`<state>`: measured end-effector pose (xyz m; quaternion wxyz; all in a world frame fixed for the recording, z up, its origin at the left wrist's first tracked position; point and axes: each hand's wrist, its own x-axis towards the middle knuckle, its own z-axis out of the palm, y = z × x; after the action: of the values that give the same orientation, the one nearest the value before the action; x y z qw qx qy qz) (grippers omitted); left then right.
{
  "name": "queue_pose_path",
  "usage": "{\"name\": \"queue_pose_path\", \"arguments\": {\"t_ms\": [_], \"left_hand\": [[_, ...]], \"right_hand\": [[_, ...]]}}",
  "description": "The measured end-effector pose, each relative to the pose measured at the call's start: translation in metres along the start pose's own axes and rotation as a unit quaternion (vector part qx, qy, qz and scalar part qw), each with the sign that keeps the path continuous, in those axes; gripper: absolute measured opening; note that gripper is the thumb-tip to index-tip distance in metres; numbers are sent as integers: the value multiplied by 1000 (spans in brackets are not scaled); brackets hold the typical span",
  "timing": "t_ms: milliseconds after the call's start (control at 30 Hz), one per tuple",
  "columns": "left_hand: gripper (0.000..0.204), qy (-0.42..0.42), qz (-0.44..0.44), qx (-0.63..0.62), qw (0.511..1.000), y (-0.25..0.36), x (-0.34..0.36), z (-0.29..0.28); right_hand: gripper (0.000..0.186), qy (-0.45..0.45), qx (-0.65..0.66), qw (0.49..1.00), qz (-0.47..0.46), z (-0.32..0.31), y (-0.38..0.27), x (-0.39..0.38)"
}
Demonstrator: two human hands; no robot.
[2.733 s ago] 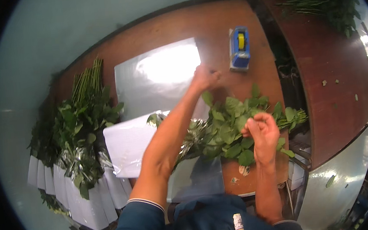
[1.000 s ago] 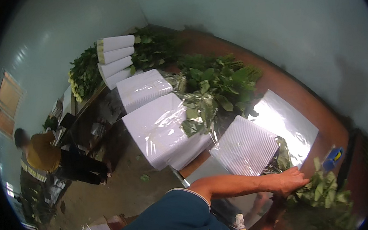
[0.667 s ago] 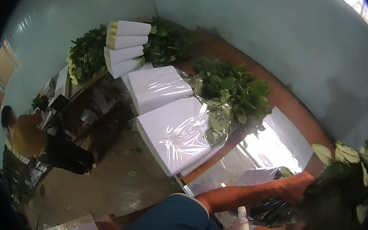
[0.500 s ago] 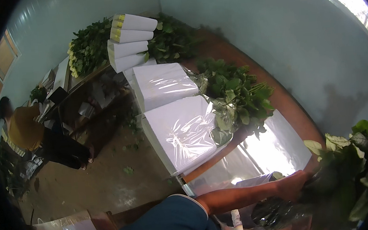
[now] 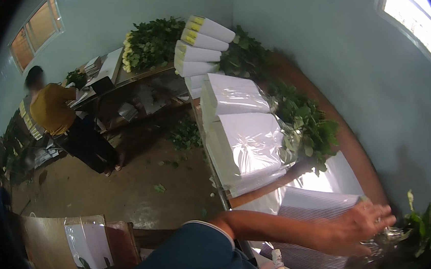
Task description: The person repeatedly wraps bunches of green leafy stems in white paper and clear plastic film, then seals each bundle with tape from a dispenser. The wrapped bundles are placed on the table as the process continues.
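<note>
My left hand (image 5: pixel 363 226) reaches across from the left, its fingers stretched out and spread. It lies over a bundle wrapped in pale ribbed card (image 5: pixel 316 202), at the end with crumpled clear plastic (image 5: pixel 386 240). Past the fingertips, green leafy stems (image 5: pixel 426 226) stick out of the plastic toward the right. Beneath the bundle is a shiny white sheet (image 5: pixel 339 175). My forearm covers the middle of the ribbed card. My right hand is out of sight.
Finished-looking white wrapped bouquets (image 5: pixel 252 146) line the brown table (image 5: pixel 349 138), leaves toward the wall. White sleeves (image 5: pixel 209 32) with yellow tops stand beyond. A person in a mustard top (image 5: pixel 54 110) works at a far table. A white pole (image 5: pixel 278 265) rises close in front of me.
The view has swung left. My left hand has gone from among the raised dark leaves to lying spread over the ribbed bundle. The leafy stems sit lower, and the ribbed card now shows.
</note>
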<state>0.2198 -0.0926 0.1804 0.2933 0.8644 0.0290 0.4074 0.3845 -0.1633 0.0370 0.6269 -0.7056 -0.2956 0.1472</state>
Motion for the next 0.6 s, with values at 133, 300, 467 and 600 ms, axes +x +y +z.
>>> {"name": "queue_pose_path", "arguments": {"t_ms": [133, 300, 467, 600], "left_hand": [[75, 50, -95, 41, 993, -13, -29, -134], [72, 52, -181, -158, 969, -30, -47, -239], [50, 131, -120, -87, 980, -87, -41, -337], [46, 180, -166, -77, 967, -162, -68, -430]], "right_hand": [[25, -49, 6, 999, -20, 35, -22, 9], [25, -146, 7, 986, -85, 108, -79, 29], [25, -276, -11, 953, -124, 219, -133, 55], [25, -357, -31, 927, -109, 342, -152, 74]]}}
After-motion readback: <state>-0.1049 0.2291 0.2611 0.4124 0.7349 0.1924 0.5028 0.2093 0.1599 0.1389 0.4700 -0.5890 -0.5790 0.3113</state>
